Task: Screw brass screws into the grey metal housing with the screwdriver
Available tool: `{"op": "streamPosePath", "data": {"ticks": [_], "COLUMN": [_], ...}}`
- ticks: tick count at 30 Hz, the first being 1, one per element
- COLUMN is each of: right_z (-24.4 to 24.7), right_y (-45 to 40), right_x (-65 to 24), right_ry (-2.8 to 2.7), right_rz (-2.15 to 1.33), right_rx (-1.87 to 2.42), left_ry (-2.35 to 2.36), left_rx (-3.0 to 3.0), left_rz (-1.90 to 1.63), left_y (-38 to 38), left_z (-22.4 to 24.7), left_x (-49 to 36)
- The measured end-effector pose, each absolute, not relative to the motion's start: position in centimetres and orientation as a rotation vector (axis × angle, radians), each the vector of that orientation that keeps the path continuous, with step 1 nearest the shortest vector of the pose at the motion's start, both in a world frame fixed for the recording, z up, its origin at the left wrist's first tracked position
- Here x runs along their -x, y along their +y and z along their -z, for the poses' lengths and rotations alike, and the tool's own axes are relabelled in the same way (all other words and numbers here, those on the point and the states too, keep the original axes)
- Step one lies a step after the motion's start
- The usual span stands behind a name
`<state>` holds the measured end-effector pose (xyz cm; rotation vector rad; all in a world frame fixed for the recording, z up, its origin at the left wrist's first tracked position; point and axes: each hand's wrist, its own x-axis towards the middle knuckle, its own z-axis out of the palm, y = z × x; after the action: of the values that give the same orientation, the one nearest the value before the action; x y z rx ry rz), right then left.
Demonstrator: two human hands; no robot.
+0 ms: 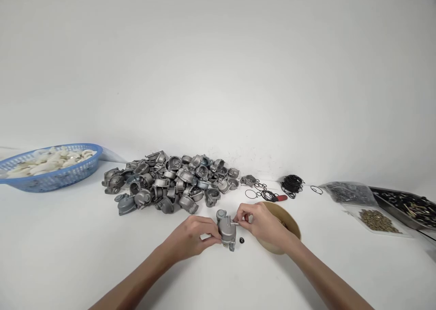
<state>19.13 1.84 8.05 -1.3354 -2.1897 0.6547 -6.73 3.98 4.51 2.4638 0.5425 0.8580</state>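
Observation:
My left hand (pixel 189 238) grips a grey cast-metal housing (pixel 225 229) just above the white table. My right hand (pixel 262 223) pinches a small metal pin (pixel 235 223) at the housing's right side; what the fingers hold is too small to make out fully. A tiny black ring (pixel 241 240) lies on the table right below the housing. Behind my right hand sits a tan bowl (pixel 290 223), partly hidden by the wrist.
A heap of grey metal housings (pixel 170 183) lies behind the hands. Black O-rings (pixel 292 184) and a red-handled tool (pixel 281 198) lie at centre right. A blue basket (pixel 51 177) of white parts stands far left. Bags of small parts (pixel 376 220) and a metal tray (pixel 405 203) stand at right.

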Motion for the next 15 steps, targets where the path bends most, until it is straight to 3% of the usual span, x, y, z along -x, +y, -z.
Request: {"op": "streamPosePath", "data": {"ticks": [15], "right_z": [-8.5], "right_y": [2.0], "right_x": [-19.4], "right_ry": [-2.183], "right_rz": [-0.709], "right_rx": [1.241], "left_ry": [1.165], "left_rx": [-2.343], "left_rz": [-0.927], "left_y": [1.0], "left_z": [-2.9], "left_x": [3.3]}}
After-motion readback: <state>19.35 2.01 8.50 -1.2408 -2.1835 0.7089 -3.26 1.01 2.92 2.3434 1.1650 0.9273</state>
